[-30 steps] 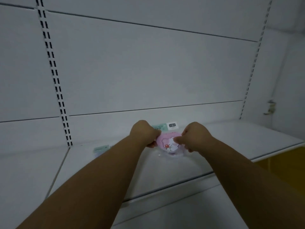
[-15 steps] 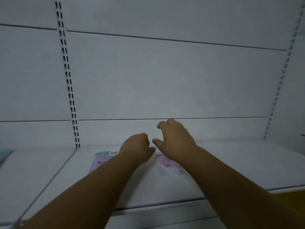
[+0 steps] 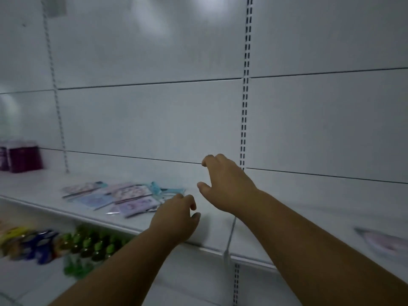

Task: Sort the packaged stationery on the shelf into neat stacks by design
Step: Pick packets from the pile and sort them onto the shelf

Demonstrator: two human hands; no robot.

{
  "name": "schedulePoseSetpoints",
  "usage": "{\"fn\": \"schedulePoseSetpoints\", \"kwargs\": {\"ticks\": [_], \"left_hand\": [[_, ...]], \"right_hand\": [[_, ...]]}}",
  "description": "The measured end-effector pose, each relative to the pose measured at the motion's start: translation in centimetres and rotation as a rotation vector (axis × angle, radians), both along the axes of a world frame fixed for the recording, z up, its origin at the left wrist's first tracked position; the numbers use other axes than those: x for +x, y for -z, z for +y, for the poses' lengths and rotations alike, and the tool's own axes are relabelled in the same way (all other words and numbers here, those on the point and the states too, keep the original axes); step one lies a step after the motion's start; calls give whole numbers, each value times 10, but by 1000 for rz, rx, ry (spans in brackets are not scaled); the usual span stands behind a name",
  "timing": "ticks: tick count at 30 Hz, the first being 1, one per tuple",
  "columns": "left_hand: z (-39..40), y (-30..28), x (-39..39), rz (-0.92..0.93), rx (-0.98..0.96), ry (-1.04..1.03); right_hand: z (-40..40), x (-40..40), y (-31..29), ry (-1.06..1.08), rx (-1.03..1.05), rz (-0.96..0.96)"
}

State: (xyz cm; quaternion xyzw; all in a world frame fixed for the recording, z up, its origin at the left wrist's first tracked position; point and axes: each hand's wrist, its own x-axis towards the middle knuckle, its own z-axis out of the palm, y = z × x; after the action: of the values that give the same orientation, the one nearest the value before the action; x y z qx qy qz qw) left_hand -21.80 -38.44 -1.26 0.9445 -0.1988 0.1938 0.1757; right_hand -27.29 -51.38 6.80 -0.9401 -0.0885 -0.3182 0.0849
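Hands reach empty toward loose stationery packets on a white shelf.

Nearest, the left hand (image 3: 176,219) hovers over the shelf (image 3: 209,235) edge, fingers loosely curled, holding nothing; the right hand (image 3: 225,184), farther in and higher, is half open and also empty. Beyond and to the left lie the stationery packets (image 3: 123,198), closest to the left hand: flat, clear-wrapped, pastel pink, lilac and blue, overlapping untidily. One blurred packet (image 3: 384,241) lies far right.
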Motion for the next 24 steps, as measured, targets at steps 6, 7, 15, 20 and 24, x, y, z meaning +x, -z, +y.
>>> {"fn": "schedulePoseSetpoints", "kwargs": {"ticks": [6,7,15,20,24], "left_hand": [[127,6,35,20,-8,-59],[142,6,41,24,-10,-62],[175,4,106,73,113,-113],[155,0,124,243,300,-166],[152,-19,130,226,367,-123]], "right_hand": [[118,50,9,1,0,56],[130,56,10,11,3,58],[162,99,12,111,5,126],[155,121,19,129,15,173],[148,138,22,125,56,167]]}}
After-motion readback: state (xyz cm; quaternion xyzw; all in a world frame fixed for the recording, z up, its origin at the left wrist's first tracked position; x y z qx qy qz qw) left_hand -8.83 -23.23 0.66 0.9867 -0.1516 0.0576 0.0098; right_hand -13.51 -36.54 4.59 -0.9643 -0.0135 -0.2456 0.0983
